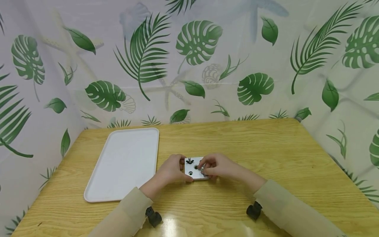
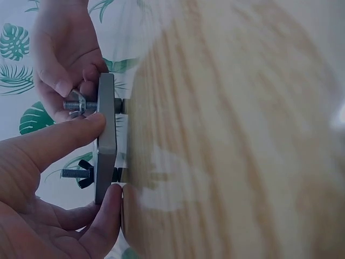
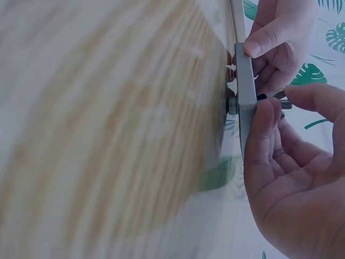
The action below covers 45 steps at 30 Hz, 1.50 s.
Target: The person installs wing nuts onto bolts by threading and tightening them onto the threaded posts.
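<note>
A small silver metal plate (image 1: 196, 175) with holes is held just above the table, bolts passing through it. My left hand (image 1: 171, 169) grips its left side, thumb on the near edge. On the plate's far left corner a black wing nut (image 2: 85, 174) sits on an upright bolt (image 2: 70, 173). With thumb and fingers, my right hand (image 1: 220, 166) pinches a silver wing nut (image 2: 81, 103) on a second bolt at the right side. Bolt heads (image 2: 125, 106) stick out under the plate. In the right wrist view, fingers partly hide the silver wing nut.
A white tray (image 1: 125, 161) lies on the wooden table (image 1: 251, 141), left of my hands. Leaf-patterned cloth (image 1: 195, 72) hangs behind and beside the table. A small black device (image 1: 153, 216) is strapped at the left sleeve, another (image 1: 254, 210) at the right.
</note>
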Each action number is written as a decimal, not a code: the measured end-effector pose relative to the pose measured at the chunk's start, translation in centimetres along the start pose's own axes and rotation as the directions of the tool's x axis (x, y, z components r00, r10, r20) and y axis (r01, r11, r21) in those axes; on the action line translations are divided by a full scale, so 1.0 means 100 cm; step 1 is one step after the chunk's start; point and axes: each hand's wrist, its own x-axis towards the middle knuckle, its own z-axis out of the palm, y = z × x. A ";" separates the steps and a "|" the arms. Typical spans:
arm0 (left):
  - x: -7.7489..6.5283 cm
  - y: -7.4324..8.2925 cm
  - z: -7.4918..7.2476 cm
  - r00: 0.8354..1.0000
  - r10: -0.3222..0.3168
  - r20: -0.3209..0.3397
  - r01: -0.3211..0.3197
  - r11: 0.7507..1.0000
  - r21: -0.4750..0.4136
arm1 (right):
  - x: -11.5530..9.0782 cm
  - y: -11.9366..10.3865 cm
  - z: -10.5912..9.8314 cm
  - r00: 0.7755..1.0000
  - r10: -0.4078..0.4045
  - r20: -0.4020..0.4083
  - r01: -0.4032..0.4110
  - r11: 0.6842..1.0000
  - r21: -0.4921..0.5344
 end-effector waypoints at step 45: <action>-0.003 0.002 0.003 1.000 -0.004 -0.012 0.004 1.000 -0.005 | -0.002 0.003 0.010 0.987 0.103 -0.120 -0.097 0.994 0.056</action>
